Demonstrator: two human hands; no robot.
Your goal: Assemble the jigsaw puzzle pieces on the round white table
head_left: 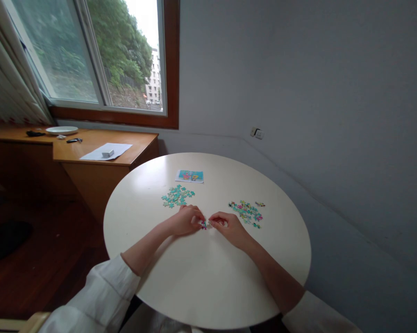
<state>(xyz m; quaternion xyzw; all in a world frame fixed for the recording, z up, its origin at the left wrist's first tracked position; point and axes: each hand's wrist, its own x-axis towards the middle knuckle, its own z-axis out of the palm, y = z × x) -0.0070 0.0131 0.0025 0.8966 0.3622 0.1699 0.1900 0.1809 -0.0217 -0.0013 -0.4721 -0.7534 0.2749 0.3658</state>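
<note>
Head view: looked forward and down on a round white table (194, 277). Showed the left hand (188, 219) with thumb and fingers closed on a small multicoloured puzzle piece (203, 225), situated between both hands. Showed the right hand (231, 227), just to the right, with thumb and forefinger drawn together near that piece; could not tell, from so small a detail, whether gripping anything. Included a pile of teal pieces (177, 196) just beyond the left hand, a pile of mixed-colour pieces (246, 212) beyond and right of the right hand, and a picture card (190, 176) on the far side beyond the teal pile. Took in also, at far left, a wooden desk (139, 144) bearing a white plate (61, 130) and a small box (107, 153) on a paper sheet (121, 149).
</note>
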